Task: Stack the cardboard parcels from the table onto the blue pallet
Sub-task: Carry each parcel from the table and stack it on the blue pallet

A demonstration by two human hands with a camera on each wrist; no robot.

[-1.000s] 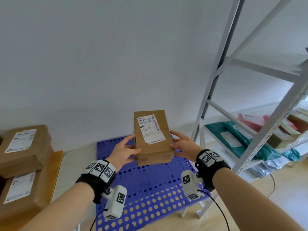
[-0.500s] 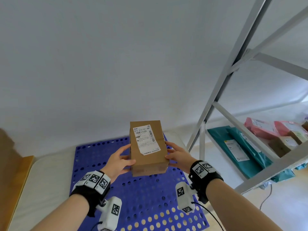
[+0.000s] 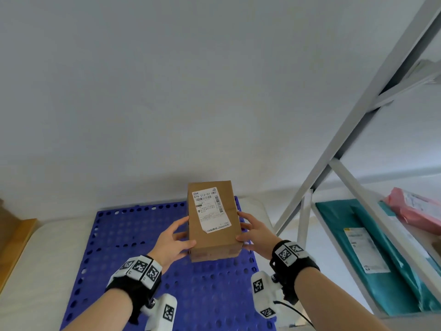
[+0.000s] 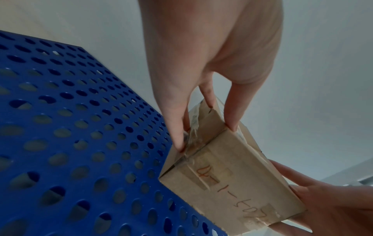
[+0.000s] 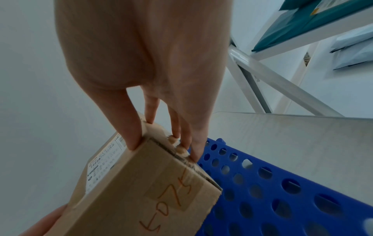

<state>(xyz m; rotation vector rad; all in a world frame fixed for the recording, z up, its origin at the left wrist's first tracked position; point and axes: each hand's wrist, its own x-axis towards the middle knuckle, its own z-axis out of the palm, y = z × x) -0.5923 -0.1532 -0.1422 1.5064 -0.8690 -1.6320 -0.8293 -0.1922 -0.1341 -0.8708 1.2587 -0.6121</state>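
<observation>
The labelled cardboard parcel [image 3: 213,219] is hanging above the far right part of the blue pallet [image 3: 133,247], label up, not yet set down. The left hand [image 3: 171,242] and right hand [image 3: 254,232] are clamping its opposite sides, thumbs on top. The person is best lowering it level and releasing only once its base is resting flat on the perforated deck.

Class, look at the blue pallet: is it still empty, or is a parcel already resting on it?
Empty as far as visible. The blue pallet shows only bare perforated surface; the cardboard parcel is held above it between left hand and right hand.
</observation>
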